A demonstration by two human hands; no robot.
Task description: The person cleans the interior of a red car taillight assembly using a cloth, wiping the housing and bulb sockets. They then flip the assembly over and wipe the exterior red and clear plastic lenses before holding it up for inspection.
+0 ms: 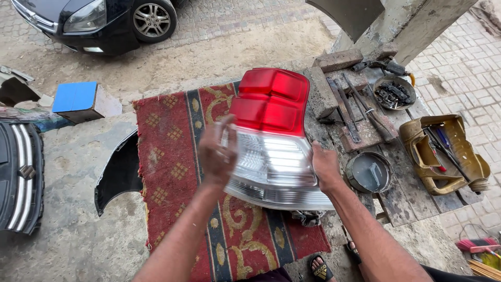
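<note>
A large car tail light (pixel 271 133), red on its upper half and clear with chrome below, is held above a red patterned rug (pixel 177 172). My left hand (pixel 216 154) is spread flat against its left side. The lamp's lower right edge is gripped by my right hand (pixel 326 168). A dark rag (pixel 308 216) lies just beneath the lamp's bottom edge.
A dirty wooden bench at right carries hand tools (pixel 360 107), a round tin (pixel 369 172), a bowl of dark parts (pixel 395 93) and a tan plastic tray (pixel 443 156). A black bumper piece (pixel 119 175), a grille (pixel 21 177), a blue box (pixel 78 99) and a dark car (pixel 99 21) stand left.
</note>
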